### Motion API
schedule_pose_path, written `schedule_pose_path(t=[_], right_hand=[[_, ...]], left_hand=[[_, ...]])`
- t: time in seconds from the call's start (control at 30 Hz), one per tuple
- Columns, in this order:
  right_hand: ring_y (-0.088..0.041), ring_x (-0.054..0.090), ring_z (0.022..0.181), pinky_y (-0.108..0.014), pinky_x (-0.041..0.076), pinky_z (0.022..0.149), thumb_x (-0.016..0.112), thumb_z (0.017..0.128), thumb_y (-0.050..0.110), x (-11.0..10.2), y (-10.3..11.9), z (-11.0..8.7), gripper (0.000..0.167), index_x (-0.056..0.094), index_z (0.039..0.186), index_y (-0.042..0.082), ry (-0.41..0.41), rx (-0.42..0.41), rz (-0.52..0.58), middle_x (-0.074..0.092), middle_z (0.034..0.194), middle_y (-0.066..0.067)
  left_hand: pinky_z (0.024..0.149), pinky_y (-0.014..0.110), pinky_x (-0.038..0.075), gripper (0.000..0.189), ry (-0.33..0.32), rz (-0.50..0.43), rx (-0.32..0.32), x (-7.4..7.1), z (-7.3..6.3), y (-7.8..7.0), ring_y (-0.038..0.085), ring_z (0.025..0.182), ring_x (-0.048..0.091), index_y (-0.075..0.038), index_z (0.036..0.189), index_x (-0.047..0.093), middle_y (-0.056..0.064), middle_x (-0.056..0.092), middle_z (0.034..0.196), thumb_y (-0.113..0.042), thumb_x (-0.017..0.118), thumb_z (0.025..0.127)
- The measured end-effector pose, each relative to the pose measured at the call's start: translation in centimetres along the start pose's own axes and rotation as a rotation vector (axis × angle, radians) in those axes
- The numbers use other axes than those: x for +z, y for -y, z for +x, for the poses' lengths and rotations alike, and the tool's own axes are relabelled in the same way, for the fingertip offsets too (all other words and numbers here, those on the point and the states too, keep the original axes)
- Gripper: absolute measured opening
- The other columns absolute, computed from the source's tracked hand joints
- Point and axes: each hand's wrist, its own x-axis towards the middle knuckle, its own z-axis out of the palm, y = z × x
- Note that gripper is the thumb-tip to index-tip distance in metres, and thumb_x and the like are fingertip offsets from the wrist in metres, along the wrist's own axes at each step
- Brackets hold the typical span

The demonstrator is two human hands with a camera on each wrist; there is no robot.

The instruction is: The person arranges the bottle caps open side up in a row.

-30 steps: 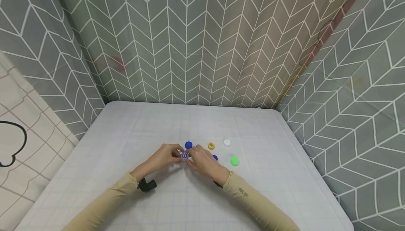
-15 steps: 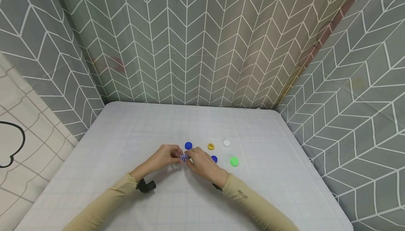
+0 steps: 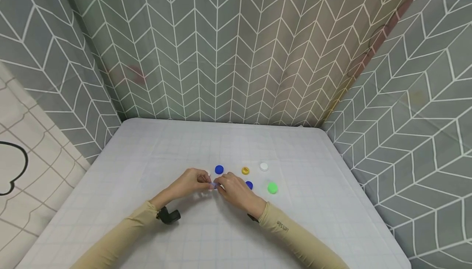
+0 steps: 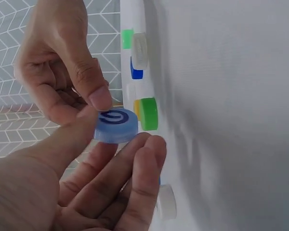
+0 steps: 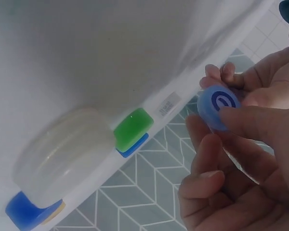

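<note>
A light blue bottle cap (image 4: pixel 116 127) with a dark blue swirl on its top is between my two hands, off the table. My left hand (image 3: pixel 192 182) pinches it from one side, thumb at the rim. On the other side my right hand (image 3: pixel 236 189) pinches it too; in the right wrist view its thumb presses on the top of the light blue cap (image 5: pixel 216 107), beside the swirl. Only a sliver of the cap shows between the fingertips in the head view. A white cap (image 3: pixel 208 172) partly peeks out behind the left fingers.
Just beyond the hands lies a blue cap (image 3: pixel 219 170). Further right are a yellow cap (image 3: pixel 245 171), a white cap (image 3: pixel 264 166), a second blue cap (image 3: pixel 249 185) and a bright green cap (image 3: pixel 272 188). Patterned curtains stand around the white table (image 3: pixel 177 142).
The light blue cap has tilted and sunk between the fingers, so its swirl no longer faces the head camera. Both hands stay nearly in place, and a white cap now shows behind the left fingers.
</note>
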Motion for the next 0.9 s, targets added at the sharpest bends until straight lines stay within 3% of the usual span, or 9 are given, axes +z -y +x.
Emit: schedule_pose_path(t=[0.13, 0.3, 0.63, 0.9], right_hand=[[-0.008, 0.057, 0.075, -0.018, 0.046, 0.064, 0.067, 0.090, 0.016, -0.05, -0.09, -0.11, 0.012, 0.073, 0.101, 0.015, -0.016, -0.002, 0.011, 0.072, 0.091, 0.005], [-0.009, 0.059, 0.078, -0.018, 0.048, 0.067, 0.069, 0.089, 0.016, -0.07, -0.33, -0.32, 0.013, 0.074, 0.100, 0.017, -0.028, -0.022, 0.030, 0.073, 0.094, 0.005], [-0.009, 0.062, 0.087, -0.018, 0.050, 0.074, 0.070, 0.087, 0.015, 0.20, -0.41, -0.66, 0.012, 0.074, 0.099, 0.016, -0.036, -0.117, 0.016, 0.072, 0.097, 0.004], [-0.008, 0.062, 0.084, -0.018, 0.050, 0.069, 0.072, 0.087, 0.020, -0.12, -0.19, -0.53, 0.016, 0.073, 0.102, 0.016, -0.042, -0.060, -0.001, 0.073, 0.099, 0.004]], left_hand=[[0.063, 0.024, 0.052, 0.020, 0.014, -0.032, -0.008, -0.11, 0.20, -0.11, 0.010, 0.069, 0.066, -0.012, 0.085, 0.071, 0.001, 0.073, 0.080, -0.032, 0.074, 0.084], [0.068, 0.024, 0.052, 0.018, 0.020, -0.026, -0.027, -0.17, 0.37, -0.12, 0.008, 0.075, 0.065, -0.014, 0.088, 0.069, -0.003, 0.072, 0.085, -0.029, 0.077, 0.082], [0.068, 0.023, 0.051, 0.036, 0.061, -0.020, -0.056, 0.00, 0.18, 0.03, 0.009, 0.080, 0.065, -0.006, 0.109, 0.071, -0.002, 0.072, 0.087, -0.025, 0.078, 0.080], [0.067, 0.024, 0.051, 0.031, 0.068, 0.006, -0.031, 0.12, 0.15, -0.09, 0.011, 0.081, 0.062, -0.008, 0.107, 0.071, -0.003, 0.070, 0.089, -0.020, 0.079, 0.079]])
